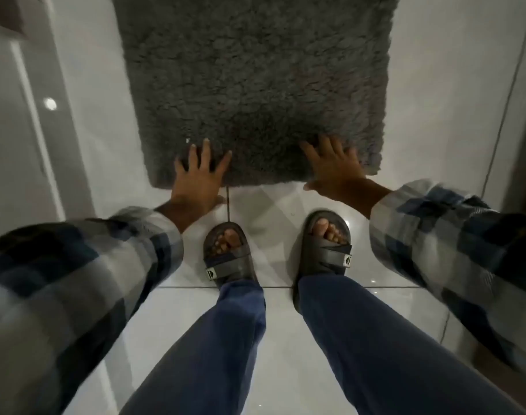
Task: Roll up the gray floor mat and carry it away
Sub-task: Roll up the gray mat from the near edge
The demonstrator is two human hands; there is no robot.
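The gray floor mat (255,79) is shaggy and lies flat on glossy white tiles, stretching from just ahead of my feet to the top of the view. My left hand (197,173) rests with spread fingers over the mat's near left corner. My right hand (335,166) lies with spread fingers on the near right part of the mat, thumb over the tile beside the edge. Neither hand has visibly closed on the mat. Both arms wear plaid sleeves.
My feet in dark slide sandals (230,254) (326,244) stand on the white tile floor (285,205) just short of the mat's near edge. A white wall or door panel (22,115) runs along the left. A dark frame edge (513,94) runs along the right.
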